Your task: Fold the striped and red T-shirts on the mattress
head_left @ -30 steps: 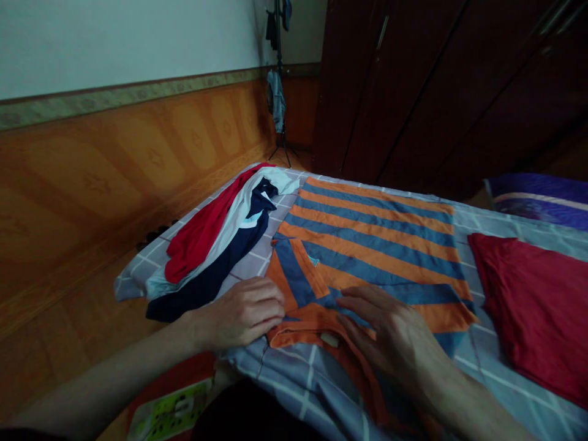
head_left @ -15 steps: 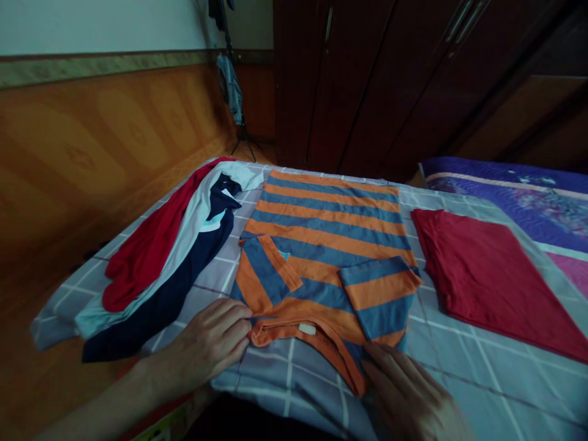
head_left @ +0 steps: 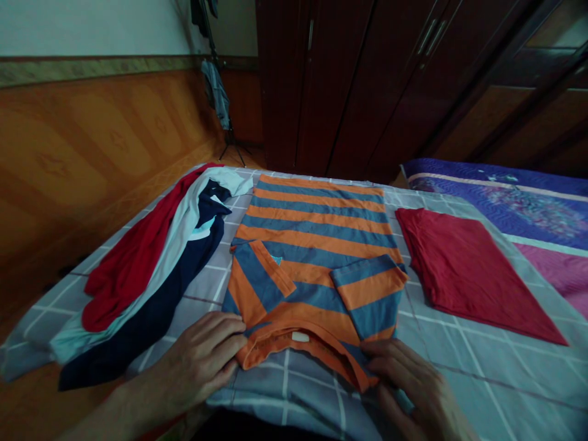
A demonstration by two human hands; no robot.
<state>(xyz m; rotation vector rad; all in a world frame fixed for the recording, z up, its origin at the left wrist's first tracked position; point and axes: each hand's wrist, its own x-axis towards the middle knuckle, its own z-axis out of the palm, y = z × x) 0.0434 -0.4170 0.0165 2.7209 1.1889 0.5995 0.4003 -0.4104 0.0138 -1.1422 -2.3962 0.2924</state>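
An orange and blue-grey striped shirt [head_left: 316, 245] lies spread on the bed [head_left: 459, 367], its collar towards me and both sleeves folded inward over the body. At the left shoulder, beside the collar, my left hand [head_left: 206, 355] pinches the fabric between thumb and fingers. My right hand [head_left: 408, 380] grips the other shoulder near the collar's right end, its fingers on top of the cloth and the thumb below. A pale label shows inside the collar.
Red, white and navy clothes [head_left: 184, 269] lie piled on the left side of the bed. A folded red garment [head_left: 468, 269] is at the right, with a purple patterned quilt [head_left: 519, 196] beyond. A dark wardrobe [head_left: 340, 86] and a clothes stand [head_left: 214, 86] stand behind.
The view has shifted slightly to the right. The collar's near edge sits more open and slightly raised, and my right hand's thumb has come round under the shoulder cloth.
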